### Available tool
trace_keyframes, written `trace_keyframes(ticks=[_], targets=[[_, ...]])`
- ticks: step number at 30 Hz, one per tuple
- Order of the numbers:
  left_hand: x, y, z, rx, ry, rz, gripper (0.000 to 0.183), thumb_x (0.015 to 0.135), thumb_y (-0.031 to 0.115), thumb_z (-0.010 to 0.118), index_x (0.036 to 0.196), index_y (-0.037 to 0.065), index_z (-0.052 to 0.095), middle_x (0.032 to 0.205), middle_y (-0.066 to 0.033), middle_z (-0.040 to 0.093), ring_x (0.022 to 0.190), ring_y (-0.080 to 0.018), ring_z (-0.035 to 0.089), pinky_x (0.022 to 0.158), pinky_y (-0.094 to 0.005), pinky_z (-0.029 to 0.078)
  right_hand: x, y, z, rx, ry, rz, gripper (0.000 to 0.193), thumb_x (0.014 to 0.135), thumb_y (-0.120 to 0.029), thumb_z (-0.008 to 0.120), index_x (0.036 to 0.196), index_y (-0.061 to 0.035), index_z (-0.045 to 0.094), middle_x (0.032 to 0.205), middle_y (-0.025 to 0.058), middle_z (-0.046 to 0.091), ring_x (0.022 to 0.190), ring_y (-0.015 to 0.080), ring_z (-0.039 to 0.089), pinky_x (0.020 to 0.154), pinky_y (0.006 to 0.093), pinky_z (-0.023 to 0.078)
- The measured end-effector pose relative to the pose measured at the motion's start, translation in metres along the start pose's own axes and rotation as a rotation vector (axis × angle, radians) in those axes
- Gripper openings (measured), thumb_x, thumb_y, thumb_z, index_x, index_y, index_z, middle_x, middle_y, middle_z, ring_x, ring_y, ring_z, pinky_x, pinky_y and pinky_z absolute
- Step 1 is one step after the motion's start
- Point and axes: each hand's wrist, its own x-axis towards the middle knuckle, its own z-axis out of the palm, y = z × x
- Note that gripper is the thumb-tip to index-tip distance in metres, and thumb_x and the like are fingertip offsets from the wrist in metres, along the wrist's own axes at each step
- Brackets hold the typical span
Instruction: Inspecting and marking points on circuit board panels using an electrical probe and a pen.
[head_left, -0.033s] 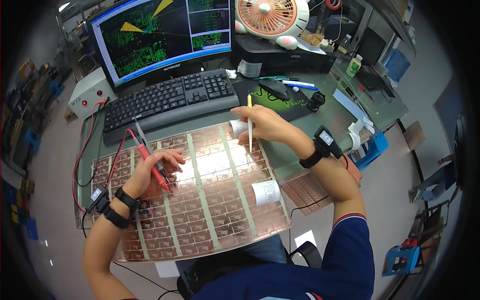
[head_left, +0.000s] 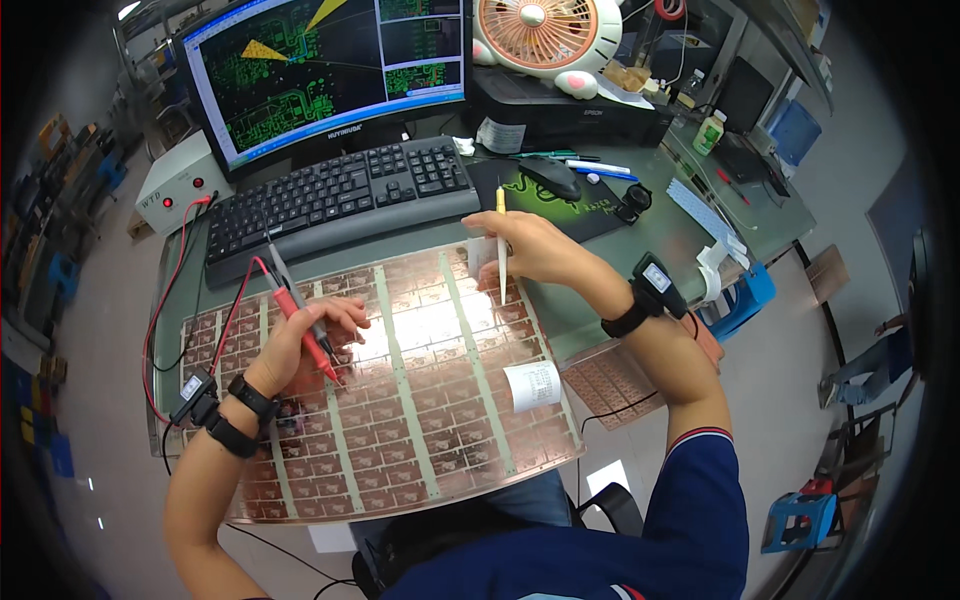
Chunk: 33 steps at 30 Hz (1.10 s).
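A large copper-coloured panel of printed circuit boards (head_left: pixel 420 440) lies in front of me, crossed by pale strips. Over its left part, my left hand (head_left: pixel 318 335) is closed round a red test probe (head_left: pixel 318 355) and a grey-and-black test probe (head_left: pixel 283 268). The red probe slants down toward the panel, but contact cannot be made out. At the panel's far right, my right hand (head_left: pixel 535 248) grips a slim white pen-like tool with a yellow collar (head_left: pixel 501 262), its thin tip upward. A white paper slip (head_left: pixel 481 252) is by those fingers; a printed one (head_left: pixel 533 386) lies at the right edge.
Behind the panel stand a black keyboard (head_left: pixel 345 192), a monitor (head_left: pixel 320 75) showing a board layout, and a mouse (head_left: pixel 549 180). Red and black leads run near a white box (head_left: pixel 181 186) at left. A printer (head_left: pixel 570 122) carries a fan (head_left: pixel 545 30). Blue stools stand at right.
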Motion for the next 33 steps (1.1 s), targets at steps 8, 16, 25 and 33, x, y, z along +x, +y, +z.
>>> trace_keyframes(ticks=[8,16,25,33], targets=[[-0.001,-0.002,0.000,-0.023,-0.002,-0.006,0.045,0.099,0.034,0.037,0.090,-0.001,0.063,0.114,-0.0190,0.061,0.105,-0.0237,0.061,0.090,-0.0389,0.051,-0.005,0.004,0.004,0.085,-0.045,0.110,0.027,0.077,-0.014,0.078,0.095,-0.0010,0.063,0.085,0.0151,0.069,0.077,0.0300,0.069,0.071,0.0396,0.053],[-0.001,-0.002,0.000,-0.023,0.028,-0.003,0.043,0.098,0.030,0.037,0.089,-0.001,0.065,0.112,-0.0176,0.063,0.102,-0.0211,0.061,0.085,-0.0325,0.050,-0.011,0.000,-0.003,0.895,0.072,0.435,0.019,0.086,-0.009,0.072,0.098,0.0020,0.062,0.089,0.0097,0.068,0.077,0.0146,0.066,0.070,0.0290,0.054],[0.001,-0.002,0.002,0.031,0.039,0.047,0.042,0.097,0.029,0.039,0.088,0.000,0.067,0.105,-0.0146,0.067,0.104,-0.0206,0.061,0.081,-0.0291,0.045,-0.015,-0.015,0.021,0.280,0.196,0.497,0.026,0.083,-0.020,0.074,0.097,-0.0012,0.063,0.077,0.0141,0.070,0.075,0.0255,0.072,0.066,0.0366,0.054],[0.001,-0.003,-0.001,0.021,0.030,0.031,0.042,0.097,0.030,0.040,0.089,-0.001,0.066,0.106,-0.0153,0.065,0.104,-0.0213,0.060,0.081,-0.0307,0.048,-0.009,-0.022,0.015,-0.202,0.126,0.432,0.055,0.072,-0.050,0.082,0.098,-0.0054,0.062,0.077,0.0156,0.070,0.074,0.0354,0.070,0.065,0.0454,0.053]])
